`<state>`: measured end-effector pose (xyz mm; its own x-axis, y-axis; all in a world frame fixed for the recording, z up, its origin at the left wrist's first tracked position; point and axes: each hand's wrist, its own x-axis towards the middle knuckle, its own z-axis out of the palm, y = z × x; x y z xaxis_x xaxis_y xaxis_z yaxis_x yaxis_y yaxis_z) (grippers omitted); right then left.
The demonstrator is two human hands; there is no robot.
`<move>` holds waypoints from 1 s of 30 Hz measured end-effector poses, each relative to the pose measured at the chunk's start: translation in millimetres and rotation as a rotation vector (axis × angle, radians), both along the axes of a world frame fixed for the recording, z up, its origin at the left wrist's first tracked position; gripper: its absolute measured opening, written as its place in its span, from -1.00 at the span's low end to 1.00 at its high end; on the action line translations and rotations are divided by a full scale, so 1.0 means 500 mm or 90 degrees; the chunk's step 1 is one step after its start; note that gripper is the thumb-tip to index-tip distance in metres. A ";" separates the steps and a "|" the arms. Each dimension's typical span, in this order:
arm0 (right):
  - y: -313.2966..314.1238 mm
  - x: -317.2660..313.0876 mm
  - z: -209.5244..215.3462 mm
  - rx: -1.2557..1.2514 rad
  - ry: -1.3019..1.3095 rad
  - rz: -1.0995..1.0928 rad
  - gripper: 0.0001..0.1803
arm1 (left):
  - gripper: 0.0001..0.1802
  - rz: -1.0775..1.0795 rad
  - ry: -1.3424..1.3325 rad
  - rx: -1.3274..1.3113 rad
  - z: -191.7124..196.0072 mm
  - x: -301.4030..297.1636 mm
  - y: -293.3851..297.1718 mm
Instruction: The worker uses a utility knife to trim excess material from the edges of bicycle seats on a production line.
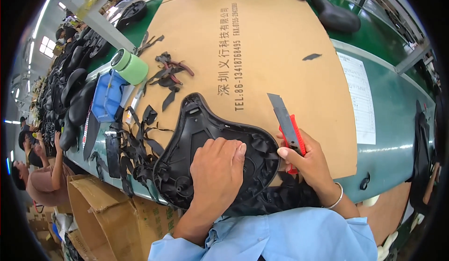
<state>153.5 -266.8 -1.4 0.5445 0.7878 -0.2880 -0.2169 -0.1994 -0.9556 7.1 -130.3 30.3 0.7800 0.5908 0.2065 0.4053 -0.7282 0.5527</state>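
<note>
A black bicycle saddle (pixel 189 141) lies upside down in front of me, its narrow nose pointing away and its ribbed hollow underside showing. My left hand (pixel 217 167) is closed over the middle of it, fingers curled and their tips hidden. At the saddle's right edge, my right hand (pixel 308 160) grips a red snap-off utility knife (pixel 291 137). The knife's wide grey blade points away, up and slightly left, apart from the saddle. Black trimmed cover material bunches along the saddle's inner rim.
Underneath is a cardboard sheet (pixel 187 22) on a green table (pixel 393 104). Black scraps (pixel 140 144) and red-handled pliers (pixel 184 67) lie left, near a blue bin (pixel 106 97) and green jar (pixel 131 66). Finished saddles (pixel 334 15) sit beyond; a paper (pixel 358 97) lies right. A person (pixel 44 181) works left.
</note>
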 end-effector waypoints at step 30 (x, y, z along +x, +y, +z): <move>-0.088 -0.054 0.097 -0.255 -0.828 0.323 -0.23 | -0.87 0.184 -0.501 -0.836 -0.013 0.024 0.004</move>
<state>126.6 -310.8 47.2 0.2792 0.9584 -0.0600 0.9166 -0.2846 -0.2809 19.0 -128.1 23.6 0.5598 0.7839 -0.2686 -0.2464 0.4670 0.8492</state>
